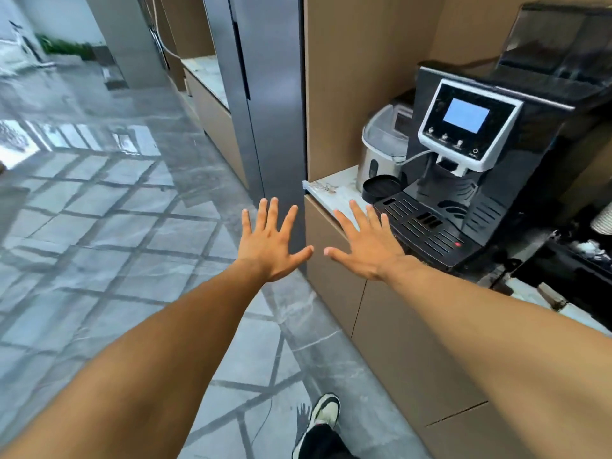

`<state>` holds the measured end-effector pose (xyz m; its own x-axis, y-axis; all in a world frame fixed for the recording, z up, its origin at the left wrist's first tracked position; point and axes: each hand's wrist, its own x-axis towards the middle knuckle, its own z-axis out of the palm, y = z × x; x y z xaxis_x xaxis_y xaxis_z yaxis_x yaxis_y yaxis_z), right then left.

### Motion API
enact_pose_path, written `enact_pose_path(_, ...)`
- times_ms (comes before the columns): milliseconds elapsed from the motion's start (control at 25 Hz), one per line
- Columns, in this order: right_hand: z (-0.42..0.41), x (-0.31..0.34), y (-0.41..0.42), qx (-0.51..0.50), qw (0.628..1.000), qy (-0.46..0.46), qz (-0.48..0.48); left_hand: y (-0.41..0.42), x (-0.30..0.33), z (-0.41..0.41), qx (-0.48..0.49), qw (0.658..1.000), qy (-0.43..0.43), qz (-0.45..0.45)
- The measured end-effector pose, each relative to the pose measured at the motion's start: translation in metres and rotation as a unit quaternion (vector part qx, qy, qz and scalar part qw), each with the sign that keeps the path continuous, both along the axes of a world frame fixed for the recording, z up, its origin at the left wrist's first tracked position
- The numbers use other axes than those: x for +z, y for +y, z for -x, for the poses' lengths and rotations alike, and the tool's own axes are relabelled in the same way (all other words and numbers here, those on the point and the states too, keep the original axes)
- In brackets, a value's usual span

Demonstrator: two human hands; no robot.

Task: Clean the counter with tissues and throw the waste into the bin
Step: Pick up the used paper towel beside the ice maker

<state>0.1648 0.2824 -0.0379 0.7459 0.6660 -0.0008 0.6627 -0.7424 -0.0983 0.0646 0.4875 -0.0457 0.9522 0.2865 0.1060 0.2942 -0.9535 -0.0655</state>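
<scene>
Both arms reach forward with fingers spread wide and nothing in them. My left hand (270,241) hovers over the grey floor, just left of the counter's end. My right hand (366,243) hovers above the front edge of the pale marble counter (326,190), close to the drip tray of the black coffee machine (463,160). Brownish stains mark the counter's near-left corner. I see no tissues and no bin.
A silver appliance with a clear lid (381,147) and a round black dish (381,188) stand left of the coffee machine. Tan cabinet doors (381,326) run below the counter. A tall grey panel (265,94) rises at its left end. Dark clutter (569,260) sits at the right.
</scene>
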Motion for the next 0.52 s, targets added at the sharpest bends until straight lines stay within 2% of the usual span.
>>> enact_pose_path(280,-0.093,-0.032,0.089,-0.046,0.997,0.048,-0.041,0.089,-0.016,-0.1,-0.022,0.999,0.034,0.008)
enact_pose_path(520,-0.147,-0.054,0.123,-0.088,0.992,0.089,-0.029,0.128,-0.024,-0.172,-0.045,0.998,0.047,0.023)
